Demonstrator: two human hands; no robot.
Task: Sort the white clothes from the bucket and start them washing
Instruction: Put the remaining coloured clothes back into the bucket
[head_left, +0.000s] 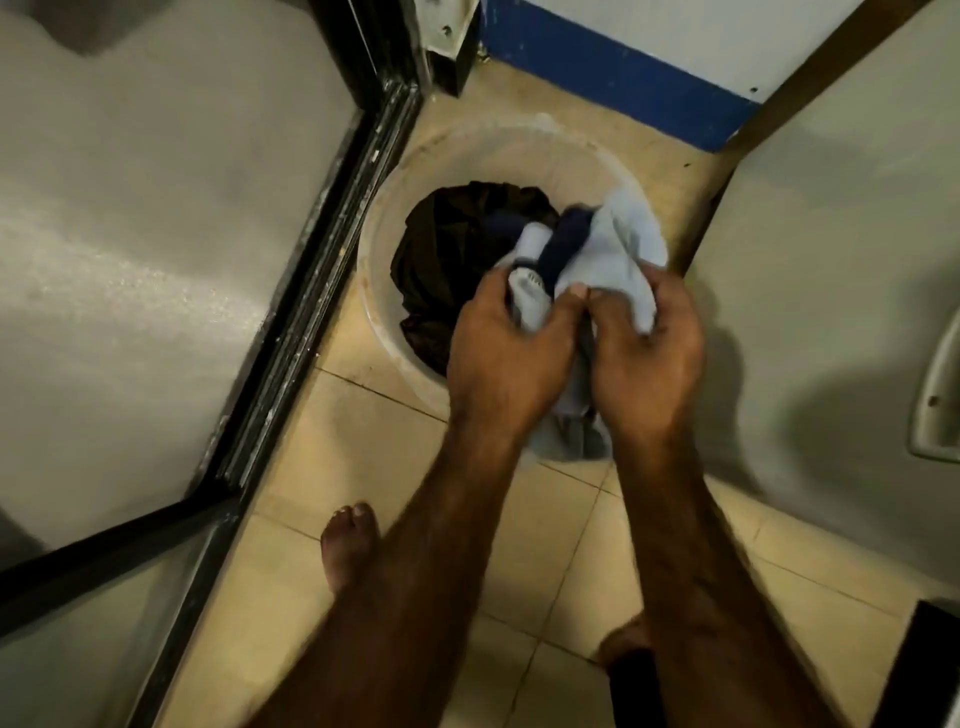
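A pale round plastic bucket stands on the tiled floor. Inside lie a dark brown garment and a navy piece. My left hand is closed on a white sock with a grey toe. My right hand grips a pale blue-white cloth that drapes over the bucket's right rim and hangs down between my wrists. Both hands meet thumb to thumb above the bucket's near edge.
A frosted glass door with a black frame runs along the left. A grey panel with a handle stands at the right. A blue-banded wall is behind the bucket. My bare feet rest on beige tiles.
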